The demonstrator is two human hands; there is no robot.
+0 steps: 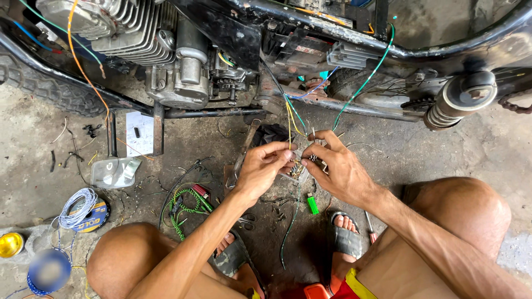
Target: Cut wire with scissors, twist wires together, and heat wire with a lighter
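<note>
Both hands (302, 169) pinch one connector (297, 168).

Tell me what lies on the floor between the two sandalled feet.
In the head view, a green lighter and a dark green wire lie on the concrete between the feet.
</note>
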